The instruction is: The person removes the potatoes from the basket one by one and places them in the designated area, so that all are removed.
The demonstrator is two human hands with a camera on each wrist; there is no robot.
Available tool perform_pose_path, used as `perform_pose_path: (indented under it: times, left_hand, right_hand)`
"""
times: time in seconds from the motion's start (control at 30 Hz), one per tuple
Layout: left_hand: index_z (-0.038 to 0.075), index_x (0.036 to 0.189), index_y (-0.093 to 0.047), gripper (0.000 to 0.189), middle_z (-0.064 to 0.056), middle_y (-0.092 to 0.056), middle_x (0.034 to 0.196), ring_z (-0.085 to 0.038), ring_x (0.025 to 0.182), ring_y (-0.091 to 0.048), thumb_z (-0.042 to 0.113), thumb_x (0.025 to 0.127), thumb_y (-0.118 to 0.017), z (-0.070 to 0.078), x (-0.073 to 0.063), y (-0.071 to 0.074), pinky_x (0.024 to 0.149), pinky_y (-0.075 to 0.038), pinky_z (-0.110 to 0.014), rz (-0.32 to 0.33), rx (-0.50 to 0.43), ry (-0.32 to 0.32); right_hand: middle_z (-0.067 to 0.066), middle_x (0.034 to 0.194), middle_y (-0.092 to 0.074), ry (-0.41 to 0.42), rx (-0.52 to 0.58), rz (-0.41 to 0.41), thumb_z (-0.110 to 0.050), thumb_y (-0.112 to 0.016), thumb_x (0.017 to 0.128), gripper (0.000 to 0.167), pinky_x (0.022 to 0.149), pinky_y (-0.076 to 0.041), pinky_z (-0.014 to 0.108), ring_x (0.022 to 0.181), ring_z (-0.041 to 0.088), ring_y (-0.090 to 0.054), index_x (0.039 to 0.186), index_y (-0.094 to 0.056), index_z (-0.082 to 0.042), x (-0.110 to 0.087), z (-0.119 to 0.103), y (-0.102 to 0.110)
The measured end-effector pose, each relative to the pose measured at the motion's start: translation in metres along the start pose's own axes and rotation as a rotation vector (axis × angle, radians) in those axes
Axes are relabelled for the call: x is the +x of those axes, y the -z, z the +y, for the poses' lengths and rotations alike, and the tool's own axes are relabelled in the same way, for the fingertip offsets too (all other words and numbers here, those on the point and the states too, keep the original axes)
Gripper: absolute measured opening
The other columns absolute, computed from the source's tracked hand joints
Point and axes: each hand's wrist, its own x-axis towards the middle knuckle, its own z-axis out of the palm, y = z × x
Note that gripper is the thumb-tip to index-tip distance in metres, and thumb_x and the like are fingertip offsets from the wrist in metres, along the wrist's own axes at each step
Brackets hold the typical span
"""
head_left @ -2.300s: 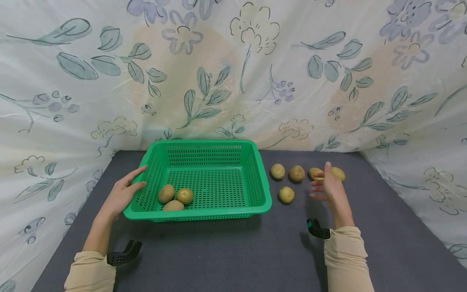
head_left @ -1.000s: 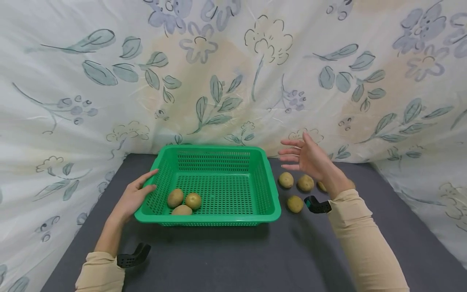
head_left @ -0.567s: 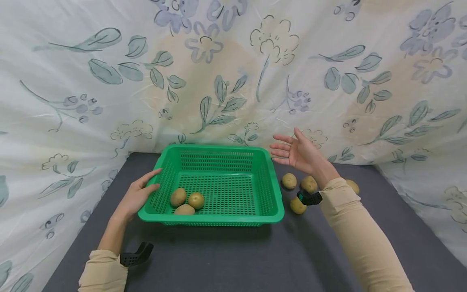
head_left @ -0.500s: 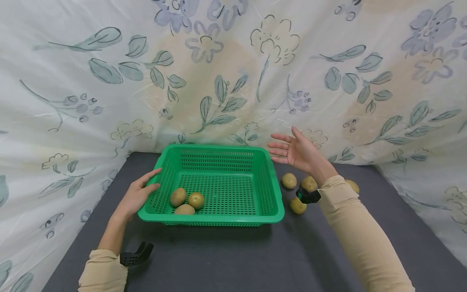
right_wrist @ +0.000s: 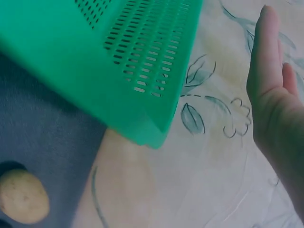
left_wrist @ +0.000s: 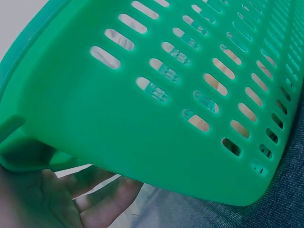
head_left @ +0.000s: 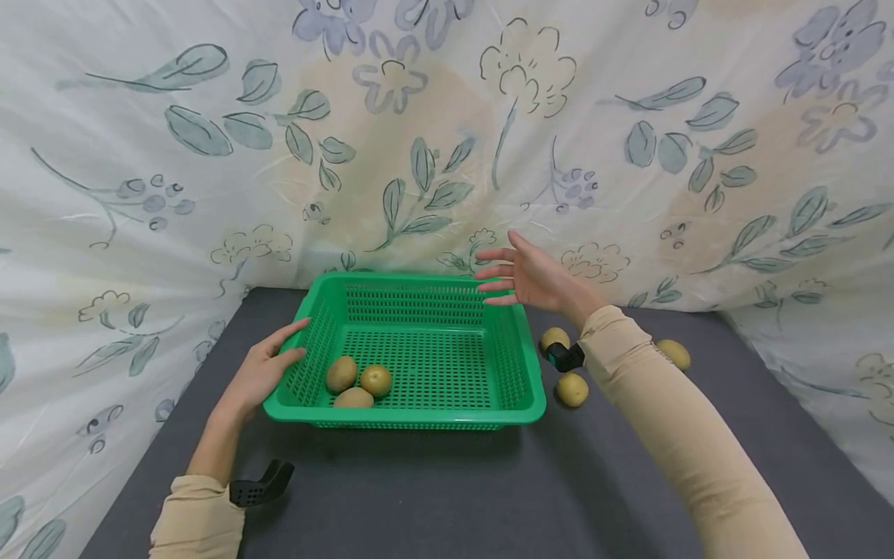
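A green plastic basket (head_left: 412, 417) with slotted walls stands on the dark table. Three potatoes (head_left: 341, 375) lie together in its near left corner. My left hand (head_left: 260, 374) grips the basket's left rim; in the left wrist view its fingers (left_wrist: 111, 204) curl beneath the edge. My right hand (head_left: 534, 278) is raised over the far right corner, fingers spread and nothing held. The right wrist view has that hand (right_wrist: 275, 90) to the right of the basket's corner, apart from it.
To the basket's right lie loose potatoes (head_left: 572, 390), one farther off (head_left: 673, 354), and others are hidden under the right forearm. A floral cloth (head_left: 419, 155) hangs behind and along both sides of the dark table (head_left: 419, 497).
My right hand, empty throughout, has risen from beside the potatoes on the right and moved left to the basket's far right corner. The left hand has stayed on the rim.
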Motion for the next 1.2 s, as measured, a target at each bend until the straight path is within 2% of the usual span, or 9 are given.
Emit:
perform_pose_path:
  times: [0.2, 0.43, 0.57, 0.73, 1.0, 1.2]
  left_hand:
    - [0.010, 0.152, -0.025, 0.055, -0.021, -0.009, 0.156, -0.046, 0.140, -0.004, 0.018, 0.102, -0.045, 0.001, 0.001, -0.001, 0.104, -0.016, -0.067, 0.002, 0.000, 0.008]
    - [0.011, 0.153, -0.024, 0.055, -0.020, -0.007, 0.156, -0.046, 0.140, -0.002, 0.015, 0.102, -0.045, -0.001, 0.002, -0.001, 0.104, -0.015, -0.067, -0.004, -0.013, 0.014]
    - [0.011, 0.153, -0.025, 0.055, -0.020, -0.007, 0.156, -0.046, 0.140, -0.002, 0.015, 0.102, -0.046, 0.000, 0.002, 0.000, 0.104, -0.015, -0.067, -0.002, -0.009, 0.012]
    - [0.011, 0.153, -0.025, 0.055, -0.020, -0.008, 0.157, -0.046, 0.140, -0.002, 0.016, 0.102, -0.046, 0.001, 0.001, 0.000, 0.104, -0.016, -0.067, -0.002, -0.011, 0.013]
    - [0.011, 0.153, -0.024, 0.055, -0.019, -0.007, 0.157, -0.045, 0.140, -0.002, 0.016, 0.102, -0.045, 0.002, 0.001, -0.001, 0.104, -0.015, -0.067, -0.007, -0.012, 0.013]
    - [0.011, 0.152, -0.025, 0.055, -0.019, -0.008, 0.157, -0.045, 0.140, -0.002, 0.015, 0.102, -0.046, 0.001, 0.000, 0.001, 0.104, -0.014, -0.067, -0.004, -0.020, 0.014]
  right_hand:
    - [0.026, 0.140, -0.035, -0.035, -0.092, -0.023, -0.057, -0.014, 0.100, 0.073, 0.093, -0.045, 0.050, 0.117, 0.037, -0.048, 0.150, -0.024, -0.005, 0.015, -0.006, -0.013]
    - [0.023, 0.132, -0.042, -0.082, -0.113, -0.021, -0.057, -0.014, 0.100, 0.071, 0.091, -0.046, 0.051, 0.113, 0.036, -0.049, 0.148, -0.030, -0.006, 0.029, -0.008, -0.026]
    - [0.025, 0.134, -0.040, -0.078, -0.119, -0.019, -0.056, -0.014, 0.100, 0.072, 0.094, -0.043, 0.053, 0.115, 0.038, -0.048, 0.149, -0.030, -0.006, 0.035, -0.005, -0.030]
    - [0.027, 0.136, -0.040, -0.085, -0.112, -0.026, -0.057, -0.017, 0.100, 0.069, 0.098, -0.038, 0.058, 0.116, 0.039, -0.049, 0.145, -0.036, -0.008, 0.043, 0.000, -0.037]
    - [0.026, 0.136, -0.041, -0.084, -0.145, -0.079, -0.054, -0.014, 0.101, 0.068, 0.090, -0.047, 0.050, 0.112, 0.037, -0.051, 0.146, -0.033, -0.006, 0.056, 0.008, -0.050]
    - [0.027, 0.138, -0.038, -0.093, -0.147, -0.085, -0.055, -0.014, 0.101, 0.069, 0.094, -0.042, 0.055, 0.111, 0.036, -0.051, 0.145, -0.034, -0.006, 0.067, 0.013, -0.059]
